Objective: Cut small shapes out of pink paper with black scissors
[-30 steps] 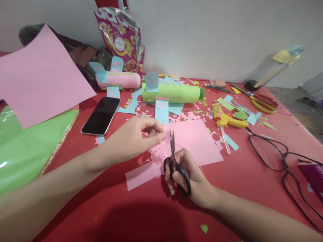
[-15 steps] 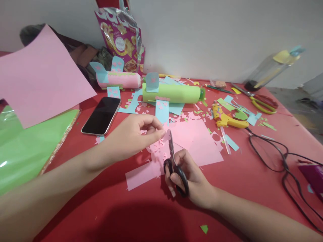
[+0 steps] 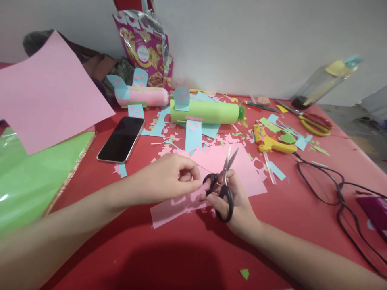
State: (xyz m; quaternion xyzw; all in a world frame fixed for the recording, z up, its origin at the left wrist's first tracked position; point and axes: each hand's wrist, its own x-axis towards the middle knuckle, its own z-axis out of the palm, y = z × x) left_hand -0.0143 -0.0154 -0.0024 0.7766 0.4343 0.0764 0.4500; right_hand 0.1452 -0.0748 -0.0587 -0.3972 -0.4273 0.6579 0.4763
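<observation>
Black-handled scissors (image 3: 225, 189) are in my right hand (image 3: 240, 211), fingers through the loops. Their blades point up and away, slightly apart. Just to the left, my left hand (image 3: 173, 179) is closed in a pinch, its fingertips close to the scissor handle. A small piece of pink paper (image 3: 207, 185) shows at those fingertips, partly hidden by the handle. Beneath both hands lie a pink sheet (image 3: 242, 173) and a pink strip (image 3: 169, 211) on the red table (image 3: 145, 257).
Behind are a green paper-covered bottle (image 3: 208, 112), a pink one (image 3: 148, 96) and paper scraps. A phone (image 3: 121, 139) lies left. To the right are a yellow glue gun (image 3: 269, 143) with its cord, larger scissors (image 3: 314, 123) and a clear bottle (image 3: 320, 84).
The scissors have moved right and tilted, blades now parted and away from the left fingertips. My left hand has come slightly right and nearer, toward the scissor handles.
</observation>
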